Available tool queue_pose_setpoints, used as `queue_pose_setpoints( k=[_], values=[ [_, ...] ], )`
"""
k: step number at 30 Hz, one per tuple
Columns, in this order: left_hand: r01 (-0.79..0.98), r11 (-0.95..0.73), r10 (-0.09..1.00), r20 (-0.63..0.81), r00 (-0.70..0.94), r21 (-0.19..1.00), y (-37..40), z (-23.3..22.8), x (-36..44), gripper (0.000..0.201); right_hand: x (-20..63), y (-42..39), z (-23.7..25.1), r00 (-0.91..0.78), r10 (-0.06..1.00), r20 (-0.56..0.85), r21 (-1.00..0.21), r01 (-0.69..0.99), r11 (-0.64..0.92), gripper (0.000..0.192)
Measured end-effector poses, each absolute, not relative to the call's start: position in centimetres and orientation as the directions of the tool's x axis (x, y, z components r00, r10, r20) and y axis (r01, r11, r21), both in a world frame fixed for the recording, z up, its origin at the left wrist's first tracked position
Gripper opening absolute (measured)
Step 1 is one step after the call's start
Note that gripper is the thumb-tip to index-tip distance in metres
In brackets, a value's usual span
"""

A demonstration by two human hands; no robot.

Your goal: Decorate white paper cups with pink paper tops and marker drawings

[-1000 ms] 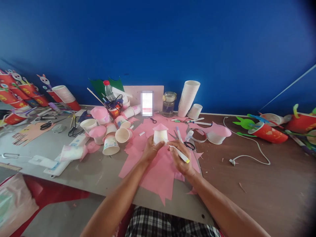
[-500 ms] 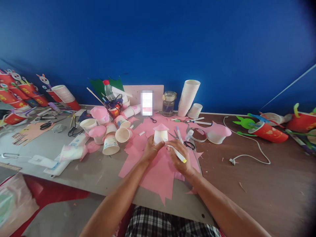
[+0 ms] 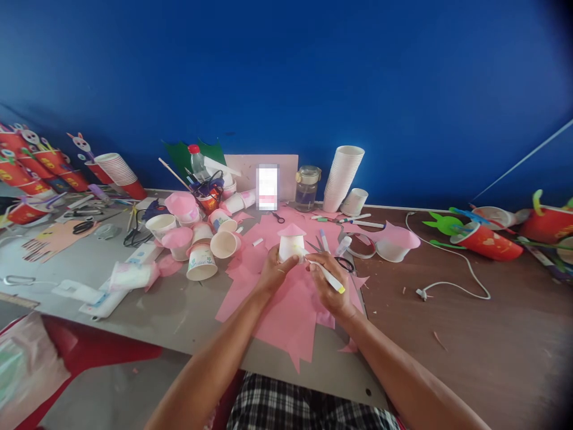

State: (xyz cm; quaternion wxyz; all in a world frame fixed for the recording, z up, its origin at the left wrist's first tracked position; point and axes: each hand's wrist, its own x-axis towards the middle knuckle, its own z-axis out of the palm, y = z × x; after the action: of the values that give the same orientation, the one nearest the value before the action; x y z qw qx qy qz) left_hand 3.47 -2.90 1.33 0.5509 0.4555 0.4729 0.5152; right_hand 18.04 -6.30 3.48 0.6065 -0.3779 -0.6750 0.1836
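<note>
My left hand point(image 3: 276, 272) is closed round the lower left side of a white paper cup point(image 3: 290, 245), which has a pink paper cone point(image 3: 292, 230) on top like a roof. In my right hand point(image 3: 330, 283) is a white marker pen point(image 3: 332, 278) with a yellow end. Its tip points at the cup's right side; whether it touches I cannot tell. Faint yellow marks show on the cup. Beneath both hands lie sheets of pink paper point(image 3: 286, 325). Scissors point(image 3: 344, 263) with black handles and a lilac-capped marker point(image 3: 324, 240) rest just beyond my right hand.
Several paper cups point(image 3: 201, 263) with pink paper lie to the left, beside a power strip point(image 3: 107, 303). At the back stand a phone point(image 3: 268, 186) with a blurred screen, a glass jar point(image 3: 307, 185) and a tall cup stack point(image 3: 342, 179). A white cable point(image 3: 461, 254) curls on the right.
My right hand has moved slightly right with the marker, so more of the cup's right side shows. My left hand still holds the cup in nearly the same place.
</note>
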Motion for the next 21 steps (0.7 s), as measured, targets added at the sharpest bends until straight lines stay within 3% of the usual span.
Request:
queue_pose_setpoints(
  k=[21],
  values=[
    [-0.063, 0.032, 0.999, -0.031, 0.015, 0.998, -2.97, 1.26, 3.32, 0.040, 18.08, -6.40, 3.52, 0.024, 0.753, 0.658, -0.727, 0.280, 0.626, 0.015]
  ],
)
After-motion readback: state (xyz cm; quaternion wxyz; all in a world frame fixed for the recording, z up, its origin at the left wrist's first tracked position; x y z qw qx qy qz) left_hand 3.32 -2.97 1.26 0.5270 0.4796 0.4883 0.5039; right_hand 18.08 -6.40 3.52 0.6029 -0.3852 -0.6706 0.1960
